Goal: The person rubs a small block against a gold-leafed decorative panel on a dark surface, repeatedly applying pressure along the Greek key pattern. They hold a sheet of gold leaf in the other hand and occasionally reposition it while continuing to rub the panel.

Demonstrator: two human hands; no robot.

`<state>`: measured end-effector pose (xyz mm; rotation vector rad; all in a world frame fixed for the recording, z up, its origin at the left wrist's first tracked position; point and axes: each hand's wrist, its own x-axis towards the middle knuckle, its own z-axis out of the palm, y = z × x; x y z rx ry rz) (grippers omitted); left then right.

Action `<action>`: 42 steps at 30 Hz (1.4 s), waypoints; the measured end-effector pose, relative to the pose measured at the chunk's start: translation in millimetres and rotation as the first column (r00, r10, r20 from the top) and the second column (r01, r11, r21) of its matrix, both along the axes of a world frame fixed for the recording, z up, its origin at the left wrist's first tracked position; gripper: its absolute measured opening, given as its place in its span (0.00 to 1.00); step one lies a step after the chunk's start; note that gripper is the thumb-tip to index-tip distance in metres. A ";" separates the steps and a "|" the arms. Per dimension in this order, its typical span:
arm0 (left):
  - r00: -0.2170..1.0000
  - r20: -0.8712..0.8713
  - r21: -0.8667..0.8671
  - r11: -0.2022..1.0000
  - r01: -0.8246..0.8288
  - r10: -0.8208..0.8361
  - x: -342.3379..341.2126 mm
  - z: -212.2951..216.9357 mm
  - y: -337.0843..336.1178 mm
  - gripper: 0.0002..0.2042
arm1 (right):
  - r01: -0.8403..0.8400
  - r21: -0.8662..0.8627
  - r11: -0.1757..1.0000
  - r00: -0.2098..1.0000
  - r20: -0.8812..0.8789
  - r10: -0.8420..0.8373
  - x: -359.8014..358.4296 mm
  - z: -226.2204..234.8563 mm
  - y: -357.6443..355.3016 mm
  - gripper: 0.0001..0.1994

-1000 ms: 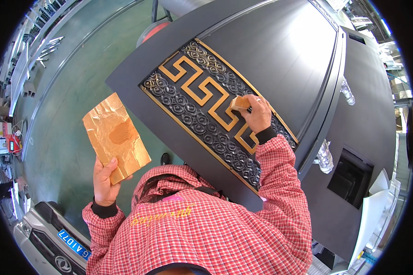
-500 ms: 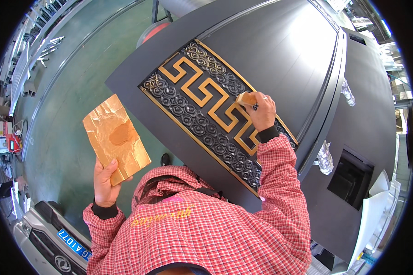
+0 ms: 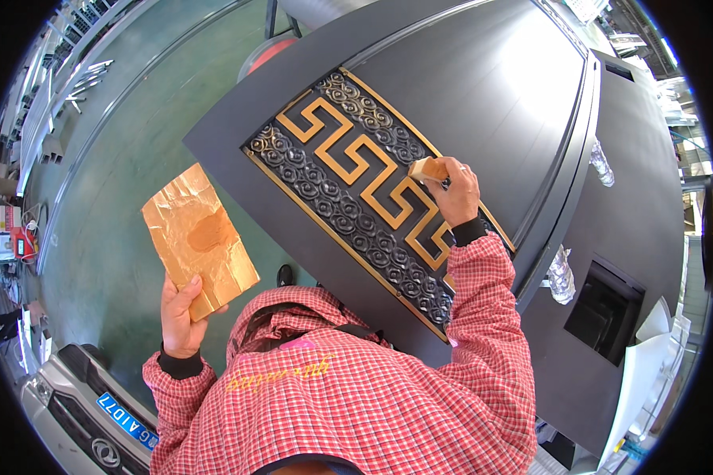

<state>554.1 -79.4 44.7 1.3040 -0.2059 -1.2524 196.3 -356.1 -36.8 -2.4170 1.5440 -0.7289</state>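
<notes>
My left hand (image 3: 184, 315) grips the lower end of a flat, gold-coated board (image 3: 174, 210), thumb on top; a darker orange patch marks its crinkled face. Between the fingertips of my right hand (image 3: 458, 192) is a small sponge block (image 3: 425, 169), pale with a gold-brown side. It is over the upper edge of an ornamental panel (image 3: 325, 190) set in a dark grey door. That panel has a gold key-pattern band (image 3: 348, 162) between rows of black swirl relief. Some swirls at its far left end look gold-tinted. Whether the sponge touches the relief, I cannot tell.
The dark door (image 3: 483, 71) spreads to the far right, beside another dark panel (image 3: 602, 313) with a rectangular cutout. Crumpled clear plastic wrap (image 3: 561, 275) sticks out along the edge. A silver vehicle's front (image 3: 71, 404) stands lower left on the green floor (image 3: 119, 206).
My right hand and the sponge have shifted very slightly to the right over the relief. My left hand holds the gold-coated board almost still.
</notes>
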 end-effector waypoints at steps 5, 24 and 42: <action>1.000 -0.009 -0.009 1.000 0.000 0.000 -0.2 -0.4 1.3 0.24 | -0.042 -0.021 0.999 0.998 -0.054 0.041 4.3 -0.1 5.5 0.17; 1.000 -0.008 -0.017 1.000 -0.023 0.022 -3.0 -2.9 8.6 0.22 | -0.357 0.019 0.934 0.933 0.047 0.356 35.0 11.4 34.8 0.20; 1.000 -0.008 -0.006 1.000 -0.010 0.010 -16.4 -2.3 13.9 0.23 | -0.349 0.005 0.937 0.936 0.047 0.348 35.8 15.2 30.9 0.17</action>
